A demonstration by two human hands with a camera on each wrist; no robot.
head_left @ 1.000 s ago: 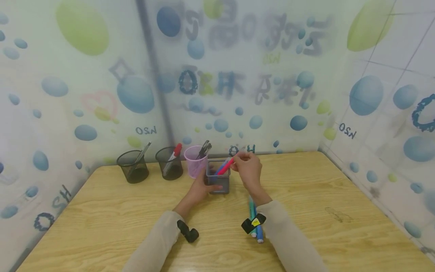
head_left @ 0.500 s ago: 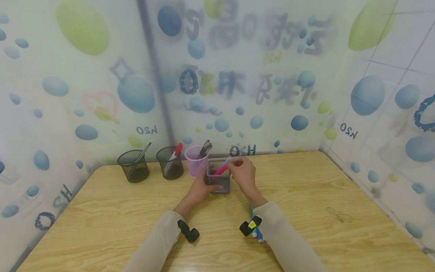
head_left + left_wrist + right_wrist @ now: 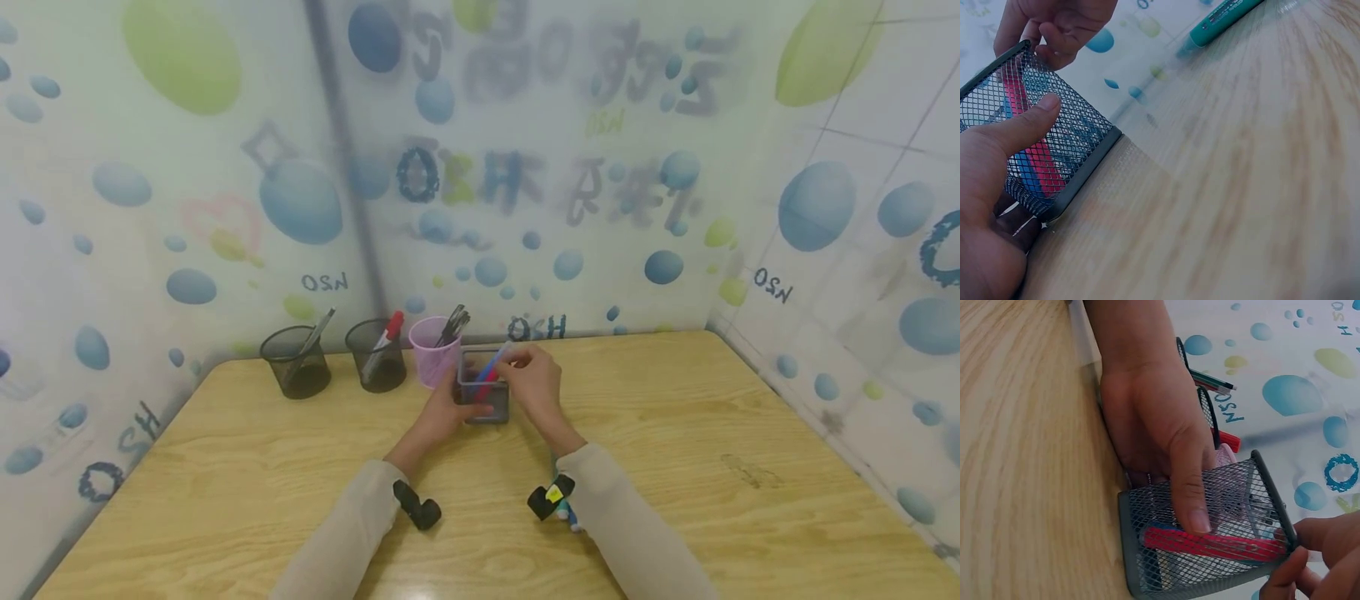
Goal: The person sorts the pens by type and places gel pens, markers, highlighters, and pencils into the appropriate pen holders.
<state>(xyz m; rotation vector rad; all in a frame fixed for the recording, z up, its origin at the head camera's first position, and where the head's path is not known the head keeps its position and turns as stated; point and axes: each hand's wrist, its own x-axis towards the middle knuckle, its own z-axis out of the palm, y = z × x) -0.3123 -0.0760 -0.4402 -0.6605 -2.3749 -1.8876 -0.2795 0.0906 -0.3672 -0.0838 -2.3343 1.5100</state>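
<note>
A square grey mesh pen holder point(image 3: 489, 412) stands on the wooden table. My left hand point(image 3: 442, 414) grips it from the left, thumb along the near side. Inside, seen through the mesh, a pink marker point(image 3: 1210, 542) leans with its lower end close to the base. A blue marker point(image 3: 1026, 174) slants beside it. My right hand point(image 3: 534, 379) is at the holder's right rim, thumb and fingertips pinching the pink marker's top end. Below my right wrist lie blue and green markers point(image 3: 567, 515), mostly hidden by the sleeve; the green marker point(image 3: 1225, 22) also shows in the left wrist view.
Left of the holder stand a pink mesh cup point(image 3: 433, 362) with black pens, a black mesh cup point(image 3: 381, 375) with a red-capped marker, and another black mesh cup point(image 3: 303, 379) with a pen. A patterned wall point(image 3: 480, 275) rises behind the table.
My right hand has moved left and slightly down, lowering the pink marker deeper into the mesh holder. The left hand keeps its grip on the holder.
</note>
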